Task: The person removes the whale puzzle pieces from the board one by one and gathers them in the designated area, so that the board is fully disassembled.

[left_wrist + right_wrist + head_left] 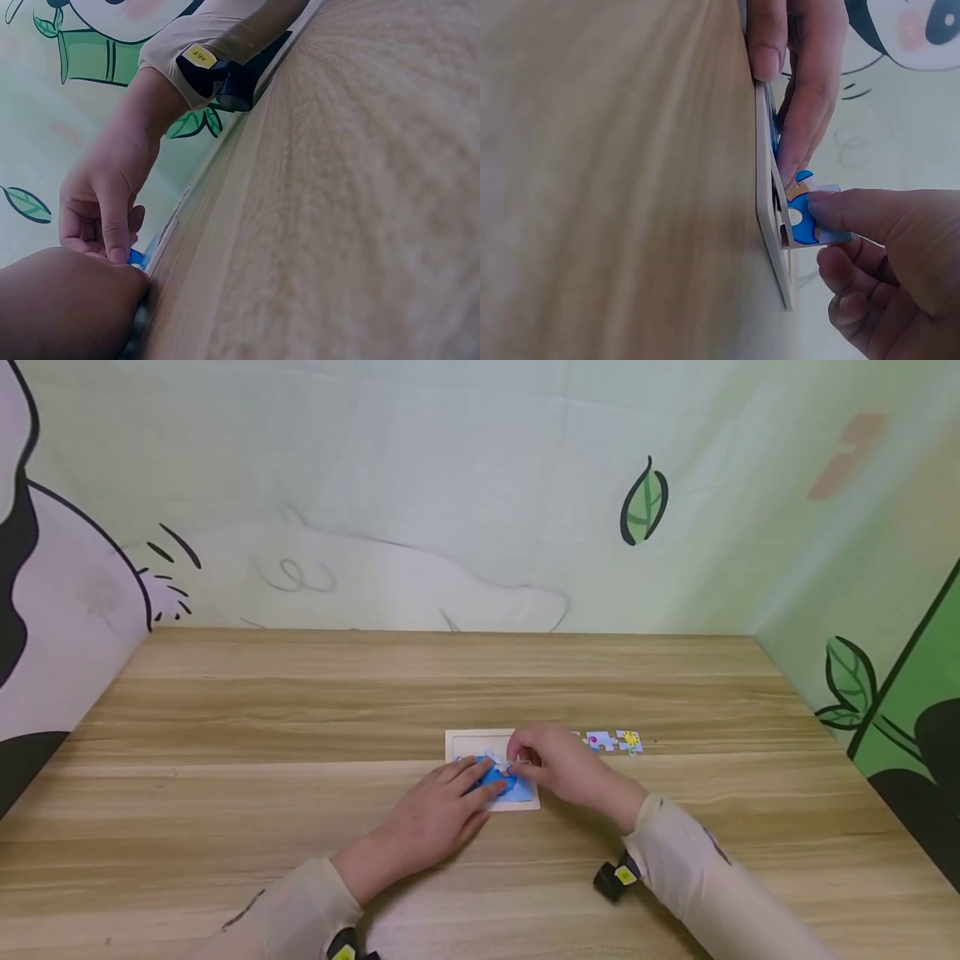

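A small jigsaw puzzle tray (449, 748) with a pale raised border lies on the table, with blue assembled pieces (517, 792) in its lower part. My left hand (435, 814) rests on those pieces from the left, its fingers stretched over them. From the right, my right hand (566, 768) pinches a blue puzzle piece (802, 217) between thumb and fingers. In the right wrist view, that piece stands tilted up from the tray, close to the left fingertips (793, 161). The left hand (67, 300) covers most of the tray in the left wrist view.
Loose puzzle pieces lie in a row right of the tray, among them a lilac one (600, 741) and one with a yellow flower (630, 741); the right hand partly covers the row. A printed cloth wall (450, 485) rises behind the wooden table (225, 693).
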Motion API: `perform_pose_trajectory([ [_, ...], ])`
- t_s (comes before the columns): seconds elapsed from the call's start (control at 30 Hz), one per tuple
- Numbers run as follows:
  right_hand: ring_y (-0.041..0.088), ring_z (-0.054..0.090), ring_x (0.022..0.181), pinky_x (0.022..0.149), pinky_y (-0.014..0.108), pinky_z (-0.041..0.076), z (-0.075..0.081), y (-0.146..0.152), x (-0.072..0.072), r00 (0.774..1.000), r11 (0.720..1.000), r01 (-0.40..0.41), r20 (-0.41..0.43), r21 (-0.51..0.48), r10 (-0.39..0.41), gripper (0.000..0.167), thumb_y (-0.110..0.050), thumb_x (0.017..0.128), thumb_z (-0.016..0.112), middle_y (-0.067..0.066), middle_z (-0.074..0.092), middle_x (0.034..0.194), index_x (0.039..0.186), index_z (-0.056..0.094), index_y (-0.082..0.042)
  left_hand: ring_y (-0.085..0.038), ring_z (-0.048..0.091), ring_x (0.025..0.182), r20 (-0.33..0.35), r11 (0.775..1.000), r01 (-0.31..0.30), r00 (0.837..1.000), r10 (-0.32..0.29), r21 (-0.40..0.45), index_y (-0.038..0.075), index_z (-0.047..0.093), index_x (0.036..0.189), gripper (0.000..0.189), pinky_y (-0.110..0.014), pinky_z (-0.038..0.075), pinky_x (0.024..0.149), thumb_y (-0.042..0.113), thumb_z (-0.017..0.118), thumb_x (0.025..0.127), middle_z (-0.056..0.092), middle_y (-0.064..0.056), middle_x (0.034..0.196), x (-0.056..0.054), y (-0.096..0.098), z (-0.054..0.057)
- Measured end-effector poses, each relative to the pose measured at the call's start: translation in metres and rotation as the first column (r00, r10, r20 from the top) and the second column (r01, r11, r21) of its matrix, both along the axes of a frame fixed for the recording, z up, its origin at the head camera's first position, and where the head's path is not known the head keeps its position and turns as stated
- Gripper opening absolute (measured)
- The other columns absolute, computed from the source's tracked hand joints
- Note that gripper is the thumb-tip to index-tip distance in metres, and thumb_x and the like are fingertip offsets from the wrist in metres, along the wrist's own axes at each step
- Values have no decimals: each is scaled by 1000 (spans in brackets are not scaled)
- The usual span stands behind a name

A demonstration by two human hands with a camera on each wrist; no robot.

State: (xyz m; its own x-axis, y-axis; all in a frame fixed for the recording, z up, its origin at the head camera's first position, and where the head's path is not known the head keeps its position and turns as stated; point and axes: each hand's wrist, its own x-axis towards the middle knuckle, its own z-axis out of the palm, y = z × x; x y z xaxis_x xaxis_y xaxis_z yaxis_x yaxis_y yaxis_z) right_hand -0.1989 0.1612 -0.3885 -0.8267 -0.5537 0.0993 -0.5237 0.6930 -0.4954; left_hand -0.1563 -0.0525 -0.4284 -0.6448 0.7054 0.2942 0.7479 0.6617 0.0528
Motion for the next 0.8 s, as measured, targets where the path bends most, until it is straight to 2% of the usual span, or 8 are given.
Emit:
perform_pose_trajectory([
  [0.07,7,47,70,62,18,41,0,-1,2,1000,1000,-7,-25,19,7,10,-12,86,71,-5,53,73,82,62,-15,-30,51,130,2,1000,0,1000,0,-1,18,57,134,41,-42,43,109,32,56,96,53,-10,142,0,0,0],
  [0.13,7,48,71,63,18,41,0,-1,3,1000,1000,7,-6,4,-7,10,-12,86,70,-5,55,75,81,62,-15,-30,51,130,2,1000,0,1000,0,-3,18,57,135,41,-42,43,109,32,56,96,53,-10,142,0,0,0],
  [0.37,9,48,67,60,18,42,-2,2,-1,985,985,73,163,-154,-48,6,-8,87,68,1,59,75,83,65,-8,-29,50,132,24,1000,-5,1000,5,-13,19,55,137,42,-42,42,110,32,54,97,50,-9,145,1,-1,0],
  [0.47,10,51,64,57,19,44,-4,4,-5,970,978,98,238,-183,-52,5,-8,88,67,3,60,75,85,65,-5,-30,49,132,34,1000,-6,999,6,-17,19,54,137,43,-42,41,110,32,54,97,50,-9,145,1,-1,1],
  [0.63,12,57,64,59,22,49,-5,5,-8,925,963,163,374,-215,-73,7,-9,91,64,5,61,80,90,64,-2,-30,48,133,50,1000,-9,999,10,-19,19,54,138,43,-43,41,111,32,53,97,49,-9,146,1,-1,1],
  [0.73,12,57,65,60,22,49,-5,5,-10,913,960,182,399,-215,-84,9,-10,91,64,4,60,80,91,64,-1,-30,48,133,55,1000,-12,998,13,-19,19,54,138,43,-43,41,111,32,53,97,49,-9,146,1,-1,1],
  [0.8,11,55,65,61,21,47,-4,5,-10,928,967,166,362,-192,-88,8,-11,91,64,3,60,78,90,64,-3,-30,48,133,57,1000,-14,998,15,-18,19,54,138,42,-43,40,111,32,53,97,49,-9,146,1,-1,2],
])
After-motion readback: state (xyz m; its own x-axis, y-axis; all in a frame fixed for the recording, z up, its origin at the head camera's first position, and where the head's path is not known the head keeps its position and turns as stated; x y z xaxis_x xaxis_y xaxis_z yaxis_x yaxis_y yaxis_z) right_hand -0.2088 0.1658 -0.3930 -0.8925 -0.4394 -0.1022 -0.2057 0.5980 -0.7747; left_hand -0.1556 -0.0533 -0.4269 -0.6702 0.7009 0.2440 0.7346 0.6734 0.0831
